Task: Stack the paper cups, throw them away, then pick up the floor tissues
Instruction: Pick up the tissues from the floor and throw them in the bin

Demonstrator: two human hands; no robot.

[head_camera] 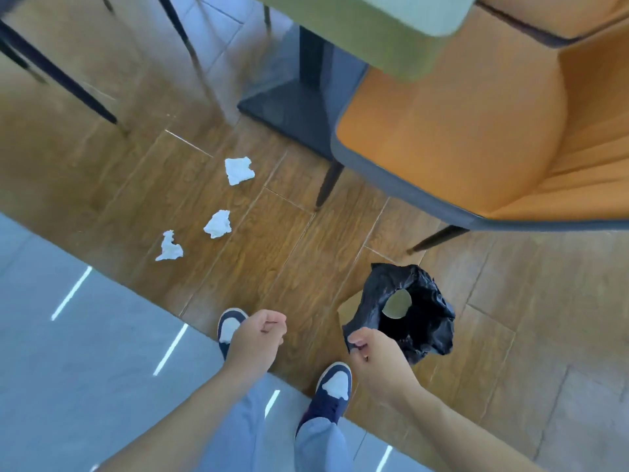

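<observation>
Three crumpled white tissues lie on the wood floor: one far (239, 170), one in the middle (218, 224), one nearest and leftmost (169, 247). A small bin lined with a black bag (418, 318) stands at the right, and the round rim of a paper cup (396, 304) shows inside it. My right hand (371, 356) pinches the near edge of the black bag. My left hand (257, 338) hangs over my left shoe, fingers curled into a loose fist with nothing in it.
An orange chair (476, 131) with dark legs stands at the upper right, close to the bin. A green table edge (374, 25) and its dark base (299, 97) lie beyond. More chair legs (61, 76) stand at the upper left. Grey tile (85, 352) borders the wood.
</observation>
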